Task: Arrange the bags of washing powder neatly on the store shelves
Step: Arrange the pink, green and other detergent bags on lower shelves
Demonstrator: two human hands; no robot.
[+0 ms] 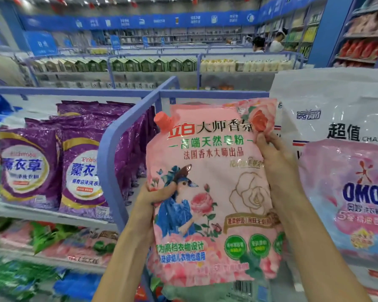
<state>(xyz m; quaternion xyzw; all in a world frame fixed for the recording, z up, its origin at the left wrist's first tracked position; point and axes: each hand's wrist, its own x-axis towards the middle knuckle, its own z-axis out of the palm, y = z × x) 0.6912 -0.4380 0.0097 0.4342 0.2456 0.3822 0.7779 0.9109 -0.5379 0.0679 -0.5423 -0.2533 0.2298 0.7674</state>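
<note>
At frame centre, a pink spouted bag of washing powder [212, 192] is held upright before a blue divider rail [118, 138]. The left grip [157, 195], at the bag's nine o'clock, pinches its edge, thumb across the front; the right grip [275, 158], at two o'clock, curls round the opposite edge. Purple bags [28, 166] stand farther out at nine o'clock on the shelf; a pink OMO bag [354, 203] stands at three o'clock.

Narrow bay, hemmed on both sides

The pink bag [207, 192] fills the slot between the blue divider [109, 149] and the white bag [327, 101] with the OMO bag [354, 203] before it. The left hand [157, 195] sits in the thin gap by the divider, and the right hand [275, 158] is just beside the OMO bag. Purple bags [52, 166] crowd the shelf [42, 213] beyond the divider. Open room shows above them.
</note>
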